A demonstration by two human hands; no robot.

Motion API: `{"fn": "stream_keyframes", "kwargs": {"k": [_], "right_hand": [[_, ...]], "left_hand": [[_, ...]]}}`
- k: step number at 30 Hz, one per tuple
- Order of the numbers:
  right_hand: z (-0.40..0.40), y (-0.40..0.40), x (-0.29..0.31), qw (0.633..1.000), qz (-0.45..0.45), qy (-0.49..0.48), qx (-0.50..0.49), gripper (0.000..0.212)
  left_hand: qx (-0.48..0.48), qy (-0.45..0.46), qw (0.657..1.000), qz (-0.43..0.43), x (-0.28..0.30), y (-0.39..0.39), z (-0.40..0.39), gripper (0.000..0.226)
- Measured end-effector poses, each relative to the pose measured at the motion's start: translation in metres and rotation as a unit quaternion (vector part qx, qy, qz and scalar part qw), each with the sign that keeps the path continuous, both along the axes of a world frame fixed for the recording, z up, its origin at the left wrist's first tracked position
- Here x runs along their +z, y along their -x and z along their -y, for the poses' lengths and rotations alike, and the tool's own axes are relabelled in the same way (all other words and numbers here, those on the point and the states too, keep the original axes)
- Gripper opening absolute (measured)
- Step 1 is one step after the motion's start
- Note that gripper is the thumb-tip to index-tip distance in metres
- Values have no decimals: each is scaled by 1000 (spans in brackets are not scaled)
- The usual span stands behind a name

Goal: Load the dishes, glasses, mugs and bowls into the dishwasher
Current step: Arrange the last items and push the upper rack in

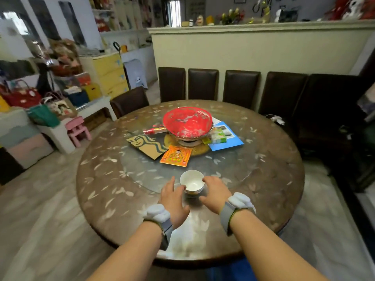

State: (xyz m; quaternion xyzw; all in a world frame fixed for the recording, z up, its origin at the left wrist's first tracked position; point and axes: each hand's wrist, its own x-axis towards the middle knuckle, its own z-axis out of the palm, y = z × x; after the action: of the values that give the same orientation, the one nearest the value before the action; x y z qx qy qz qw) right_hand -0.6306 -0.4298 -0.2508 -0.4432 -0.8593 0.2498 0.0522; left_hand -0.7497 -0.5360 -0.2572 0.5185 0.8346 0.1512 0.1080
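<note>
Now, white bowl between left hand, right hand

A glossy white ceramic finish is shown by the bowl. The table is surfaced in polished, stone-like brown, with a glass turntable laid over it. The far chairs are covered in dark, smooth leather-like upholstery.

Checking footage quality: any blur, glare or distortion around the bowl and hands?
Head view: white bowl reasonably sharp; left hand and right hand slightly soft; window glare washes the table near edge; wide-angle bends the table rim and wall; background shelves blurred.
</note>
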Motion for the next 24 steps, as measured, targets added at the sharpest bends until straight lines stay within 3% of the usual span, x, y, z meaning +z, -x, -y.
{"fn": "stream_keyframes", "kwargs": {"k": [5, 10, 15, 19, 22, 24], "right_hand": [[-54, 39, -37, 998, 44, 34, 1, 60], [-74, 71, -70, 986, 137, -24, 91, 64], [-105, 103, -94, 976, 200, 18, 84, 57], [-119, 123, -97, 975, 207, 38, 75, 44], [-121, 130, -100, 987, 151, 42, 29, 33], [-119, 133, -103, 992, 122, 19, 16, 38]], "left_hand": [[-75, 111, 984, -115, -35, 49, -67, 58], [-180, 195, 952, -153, -67, 85, -113, 67], [-301, 259, 908, -134, -97, 123, -176, 57], [-322, 262, 904, -101, -106, 146, -203, 49], [-312, 255, 913, -69, -113, 153, -210, 47], [-310, 261, 912, -54, -119, 155, -213, 45]]}}
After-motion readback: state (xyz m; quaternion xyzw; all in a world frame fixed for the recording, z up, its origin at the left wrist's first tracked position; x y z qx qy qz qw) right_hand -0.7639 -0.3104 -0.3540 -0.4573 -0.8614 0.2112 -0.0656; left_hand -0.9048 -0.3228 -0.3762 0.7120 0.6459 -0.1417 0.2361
